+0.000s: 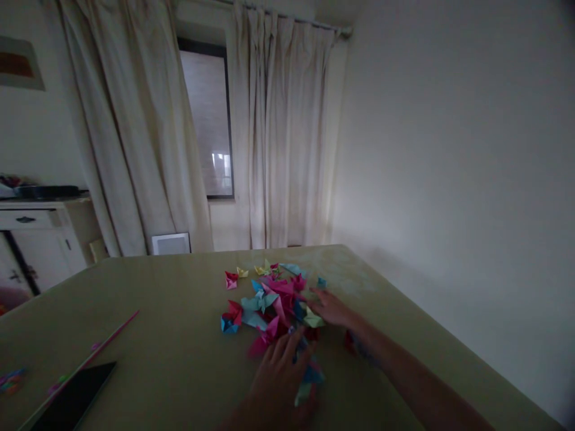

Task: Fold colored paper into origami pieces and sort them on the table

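Observation:
A heap of folded paper pieces (269,299) in pink, blue, yellow and green lies on the table (179,335). My left hand (278,377) rests flat on the near side of the heap, fingers stretched out over pink and blue pieces. My right hand (330,308) reaches in from the right, fingers extended and touching a green piece (312,319) at the heap's right edge. Neither hand grips anything that I can see.
A dark flat tablet-like object (74,401) and a long pink strip (108,341) lie at the near left. Small coloured bits (11,380) sit at the left edge. Curtains (278,137), a window and a white cabinet (40,239) stand behind the table.

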`<state>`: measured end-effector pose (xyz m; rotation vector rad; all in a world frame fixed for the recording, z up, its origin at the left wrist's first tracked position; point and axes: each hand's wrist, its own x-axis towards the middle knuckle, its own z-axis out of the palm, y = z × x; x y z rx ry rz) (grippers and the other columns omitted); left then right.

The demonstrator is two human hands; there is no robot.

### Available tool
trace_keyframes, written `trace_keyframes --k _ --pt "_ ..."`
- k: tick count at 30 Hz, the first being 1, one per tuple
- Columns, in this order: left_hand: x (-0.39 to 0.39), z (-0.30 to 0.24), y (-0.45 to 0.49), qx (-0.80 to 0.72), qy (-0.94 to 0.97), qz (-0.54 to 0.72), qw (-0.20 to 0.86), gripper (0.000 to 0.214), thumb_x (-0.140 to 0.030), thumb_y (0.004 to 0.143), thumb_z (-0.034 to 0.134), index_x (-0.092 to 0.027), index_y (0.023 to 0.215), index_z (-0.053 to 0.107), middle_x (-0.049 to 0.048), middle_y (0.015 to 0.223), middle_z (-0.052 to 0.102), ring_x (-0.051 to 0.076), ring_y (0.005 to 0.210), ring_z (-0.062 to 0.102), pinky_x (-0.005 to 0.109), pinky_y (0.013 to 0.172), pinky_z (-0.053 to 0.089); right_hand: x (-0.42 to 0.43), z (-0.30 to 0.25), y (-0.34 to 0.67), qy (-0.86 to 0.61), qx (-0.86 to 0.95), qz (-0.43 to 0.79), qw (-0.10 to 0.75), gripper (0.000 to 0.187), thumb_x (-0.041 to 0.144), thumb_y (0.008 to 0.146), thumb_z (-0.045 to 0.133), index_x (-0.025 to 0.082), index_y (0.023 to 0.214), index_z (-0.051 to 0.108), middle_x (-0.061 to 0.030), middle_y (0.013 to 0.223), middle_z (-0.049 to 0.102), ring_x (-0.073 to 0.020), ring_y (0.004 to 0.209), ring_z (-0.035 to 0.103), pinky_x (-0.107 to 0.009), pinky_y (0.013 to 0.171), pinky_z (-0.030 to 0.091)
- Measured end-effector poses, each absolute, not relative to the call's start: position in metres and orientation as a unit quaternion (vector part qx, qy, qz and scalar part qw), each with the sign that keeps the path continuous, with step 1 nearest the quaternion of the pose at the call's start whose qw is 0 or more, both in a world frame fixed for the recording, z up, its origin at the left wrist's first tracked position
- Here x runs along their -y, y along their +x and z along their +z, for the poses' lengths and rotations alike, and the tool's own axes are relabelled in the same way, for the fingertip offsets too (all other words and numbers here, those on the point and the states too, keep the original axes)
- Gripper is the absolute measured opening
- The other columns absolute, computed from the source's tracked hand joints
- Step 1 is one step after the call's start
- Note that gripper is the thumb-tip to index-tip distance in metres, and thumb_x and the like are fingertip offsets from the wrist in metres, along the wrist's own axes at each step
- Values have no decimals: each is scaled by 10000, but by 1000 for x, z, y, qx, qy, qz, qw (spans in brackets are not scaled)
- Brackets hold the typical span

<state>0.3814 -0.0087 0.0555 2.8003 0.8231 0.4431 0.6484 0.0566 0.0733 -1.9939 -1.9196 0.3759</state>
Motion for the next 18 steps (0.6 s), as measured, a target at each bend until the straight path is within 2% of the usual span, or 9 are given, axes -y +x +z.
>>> trace_keyframes --k 2,4,8,11,13,15,18 --pt "8 50 393 -260 944 197 43 804 -538 915 742 -349 1633 435 140 1692 459 418 1444 532 595 1126 515 -64 77 630 -648 721 138 203 593 526 1007 591 257 1536 588 -93 1562 623 -273 1426 595 -394 1194 461" --pt "4 44 385 -248 935 255 -15 767 -563 938 709 -343 1625 447 142 1638 530 399 1382 579 562 1077 541 -64 85 629 -618 739 131 234 547 515 1017 577 291 1515 604 -56 1554 633 -263 1423 595 -404 1202 455" --pt "-1 36 326 -191 922 308 -136 782 -711 874 720 -353 1547 542 112 1539 629 359 1321 597 480 1054 524 -32 100 670 -642 706 96 285 527 506 1032 513 235 1466 641 -152 1484 671 -363 1365 629 -560 1187 447" --pt "0 31 299 -120 920 307 -213 429 -526 983 703 -404 1392 658 9 1422 722 256 1268 621 384 1098 459 9 97 698 -666 688 99 270 597 619 948 634 274 1434 675 -155 1428 703 -397 1301 665 -580 1145 483" --pt "4 28 308 -73 919 319 -220 281 -430 1031 668 -411 1310 695 -43 1355 757 208 1217 640 360 1101 437 29 88 696 -679 687 125 229 658 664 918 672 279 1452 665 -160 1412 709 -386 1255 693 -548 1106 521" --pt "9 24 339 -32 920 336 -199 213 -420 1038 661 -376 1238 719 -50 1298 776 191 1153 663 362 1057 455 36 77 678 -674 694 150 201 694 649 937 663 253 1505 619 -177 1459 674 -373 1282 678 -528 1115 515" --pt "16 22 397 -29 929 330 -166 126 -381 999 722 -285 1080 733 -13 1116 793 193 1010 692 381 950 492 22 63 643 -637 722 161 218 715 537 979 634 207 1598 498 -193 1612 531 -351 1456 543 -517 1215 419"
